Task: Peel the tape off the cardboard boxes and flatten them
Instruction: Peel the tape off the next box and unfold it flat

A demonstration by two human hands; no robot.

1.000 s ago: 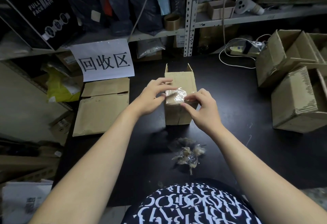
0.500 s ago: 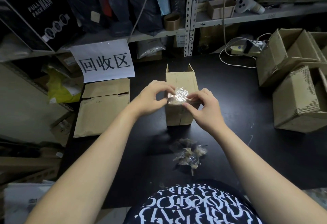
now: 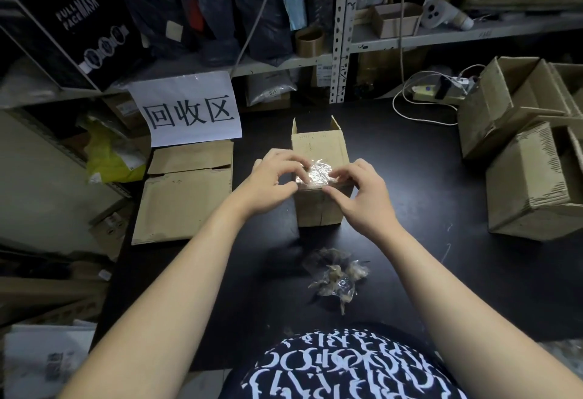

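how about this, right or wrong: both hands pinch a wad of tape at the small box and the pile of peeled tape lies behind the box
Partly wrong. The left hand and right hand do pinch the wad of tape at the small box, but the head view shows the pile of peeled tape in front of the box, nearer the person.

Left grip (image 3: 272,180) curled, pinching; right grip (image 3: 365,196) likewise, close beside.
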